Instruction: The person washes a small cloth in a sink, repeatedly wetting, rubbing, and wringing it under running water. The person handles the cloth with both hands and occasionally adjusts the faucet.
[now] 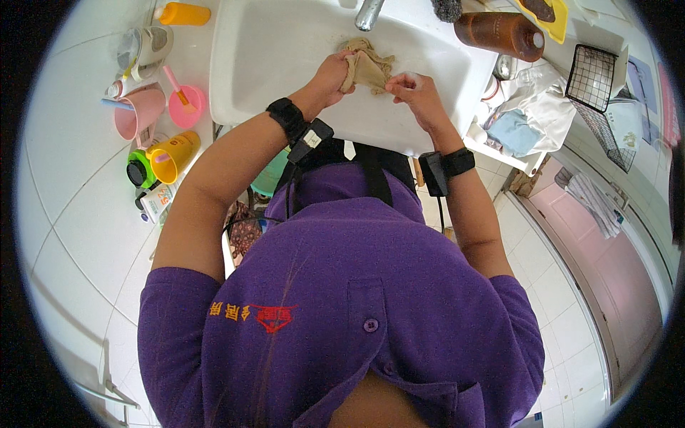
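Observation:
A crumpled beige cloth (369,69) is stretched between my hands over the white washbasin (262,80), below the metal faucet (368,16). My left hand (333,79) grips the cloth's left side, its fingers closed around the fabric. Fingertips of my right hand (413,91) pinch the cloth's lower right corner; some white foam shows on the back of that hand. Both wrists wear black straps with small black boxes.
Left of the basin stand an orange bottle (184,14), a pink cup (140,112), a pink bowl with a brush (187,107) and a yellow cup (175,155). At right are a brown bottle (497,35), a wire basket (591,77) and piled cloths (540,109).

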A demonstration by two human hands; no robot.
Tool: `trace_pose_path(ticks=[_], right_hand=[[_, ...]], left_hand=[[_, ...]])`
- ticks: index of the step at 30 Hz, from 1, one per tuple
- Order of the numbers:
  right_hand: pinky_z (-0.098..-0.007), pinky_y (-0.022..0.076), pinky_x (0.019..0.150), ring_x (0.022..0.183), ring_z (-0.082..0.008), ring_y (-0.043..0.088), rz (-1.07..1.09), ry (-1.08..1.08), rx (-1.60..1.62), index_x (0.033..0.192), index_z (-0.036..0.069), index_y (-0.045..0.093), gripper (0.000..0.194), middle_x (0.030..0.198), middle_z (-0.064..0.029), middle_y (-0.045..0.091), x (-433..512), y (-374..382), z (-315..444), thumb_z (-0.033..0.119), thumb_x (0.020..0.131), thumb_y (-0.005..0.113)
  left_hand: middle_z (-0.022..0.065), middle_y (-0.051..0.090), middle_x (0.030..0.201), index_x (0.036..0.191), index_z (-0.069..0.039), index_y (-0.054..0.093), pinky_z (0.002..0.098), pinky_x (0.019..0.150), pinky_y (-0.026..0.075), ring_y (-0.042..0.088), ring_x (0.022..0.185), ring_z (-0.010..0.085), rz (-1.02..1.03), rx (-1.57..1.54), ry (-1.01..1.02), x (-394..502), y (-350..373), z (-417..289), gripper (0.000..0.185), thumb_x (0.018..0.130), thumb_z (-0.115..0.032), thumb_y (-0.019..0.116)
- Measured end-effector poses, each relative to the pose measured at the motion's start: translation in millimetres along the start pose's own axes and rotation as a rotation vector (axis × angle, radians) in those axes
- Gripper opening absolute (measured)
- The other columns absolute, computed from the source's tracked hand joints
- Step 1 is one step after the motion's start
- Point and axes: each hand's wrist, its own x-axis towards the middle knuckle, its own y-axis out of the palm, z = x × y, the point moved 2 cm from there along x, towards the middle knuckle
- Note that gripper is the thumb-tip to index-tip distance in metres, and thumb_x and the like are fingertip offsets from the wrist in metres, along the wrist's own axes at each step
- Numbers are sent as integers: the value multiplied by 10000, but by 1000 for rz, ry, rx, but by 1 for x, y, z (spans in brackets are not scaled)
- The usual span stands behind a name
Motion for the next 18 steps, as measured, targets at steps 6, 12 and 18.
trace_pose_path(ticks=[6, 12, 18], right_hand=[[-297, 453, 708, 738, -136, 510, -140, 21, 582, 899, 43, 485, 114, 864, -37, 518, 7, -2, -22, 152, 868, 480], [-368, 474, 762, 816, -195, 537, -217, 56, 910, 906, 45, 430, 101, 893, -78, 507, 10, 3, -29, 139, 905, 394], [-360, 500, 709, 738, -202, 555, -133, 95, 870, 1011, -6, 429, 181, 841, -82, 512, 7, 3, -17, 102, 869, 463]], left_hand=[[-16, 478, 675, 922, -129, 521, 187, 362, 285, 411, 487, 81, 98, -90, -107, -4, -6, 5, 159, 877, -184, 379], [-16, 444, 682, 942, -104, 485, 178, 353, 321, 413, 481, 71, 446, 100, -212, -9, 4, 5, 138, 875, -216, 443], [-10, 480, 712, 1028, -106, 468, 178, 377, 347, 469, 545, 67, 287, 85, -159, -10, 0, -1, 181, 859, -170, 473]])
